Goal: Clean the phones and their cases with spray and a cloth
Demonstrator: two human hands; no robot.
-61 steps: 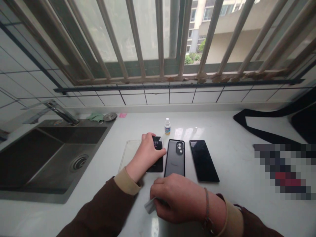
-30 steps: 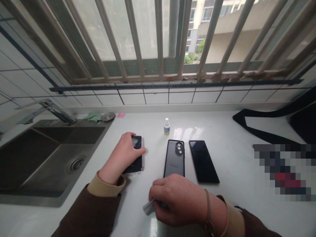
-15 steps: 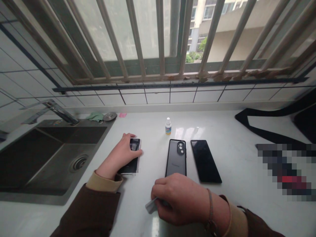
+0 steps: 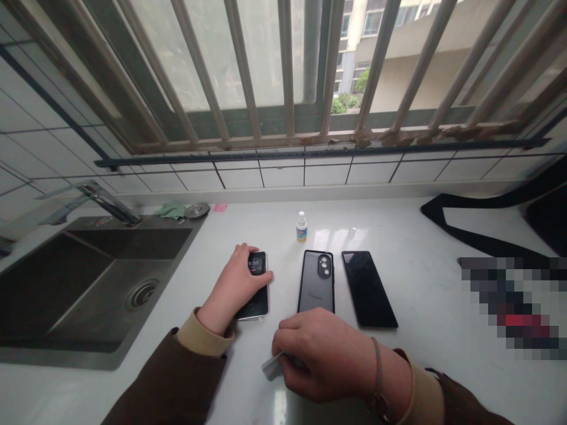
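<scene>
My left hand (image 4: 234,283) is closed around a smartphone (image 4: 257,304) lying screen up on the counter, fingers at its far end and thumb along its right edge. A clock shows on its lit screen; the hand covers part of it. My right hand (image 4: 321,354) is closed on a small flat grey piece (image 4: 272,367), perhaps a folded cloth, whose end sticks out to the left. Just beyond that hand lies a black-rimmed phone case (image 4: 315,283) with camera cutouts, its near end hidden. To its right is a black smartphone (image 4: 370,289), dark side up.
A small white bottle (image 4: 302,228) stands behind the phone case. On the left are a sink (image 4: 186,248), a faucet (image 4: 108,203), a green cloth (image 4: 170,210), a metal drain cover (image 4: 197,210) and a pink scrap (image 4: 220,208). A black strap (image 4: 469,233) lies at the right.
My left hand has slid the smartphone to the right and slightly nearer, towards the phone case. The right hand has stayed almost in place with the grey piece.
</scene>
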